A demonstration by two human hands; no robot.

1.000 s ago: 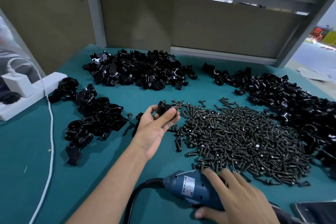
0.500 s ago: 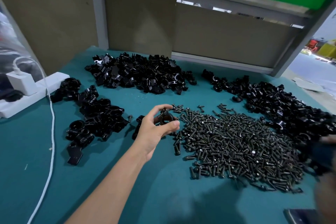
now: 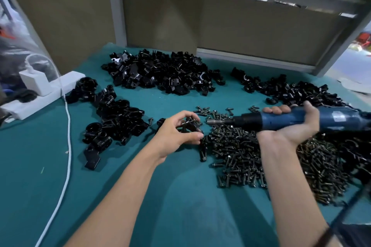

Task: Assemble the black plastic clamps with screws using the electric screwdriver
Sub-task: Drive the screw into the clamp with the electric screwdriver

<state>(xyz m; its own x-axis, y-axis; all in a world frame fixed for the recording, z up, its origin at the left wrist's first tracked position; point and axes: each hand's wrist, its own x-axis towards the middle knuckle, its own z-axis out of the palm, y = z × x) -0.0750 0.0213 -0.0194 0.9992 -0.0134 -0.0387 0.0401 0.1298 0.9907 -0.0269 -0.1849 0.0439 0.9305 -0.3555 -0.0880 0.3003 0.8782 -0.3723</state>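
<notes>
At centre, the left hand (image 3: 176,135) is curled, its fingers and thumb pinching one black clamp (image 3: 189,126) just above the cloth, at the near-left edge of the screws. A screw seems to sit in the clamp's hole, but it is too small to be sure. The right hand (image 3: 291,126) is palm up, fingers wrapped over the blue electric screwdriver (image 3: 269,122), which is held level. Its bit (image 3: 213,121) points left at the clamp, near but apart. Under both hands the loose screws (image 3: 251,152) lie in a broad heap on the green table cloth (image 3: 180,206). Farther out are a back pile (image 3: 160,74) of black clamp parts, a right pile (image 3: 297,91) of the same, and a smaller left group (image 3: 114,120) whose pieces look like closed rings. Those are probably finished ones, though that is not certain. At far left is a white power strip (image 3: 46,96) with a charger (image 3: 34,83), and a white cable (image 3: 67,146) runs toward the near edge. Judgement: driving is about to begin on this piece. Few are done and a large stock of parts and screws is left, so the job is at an early stage.
</notes>
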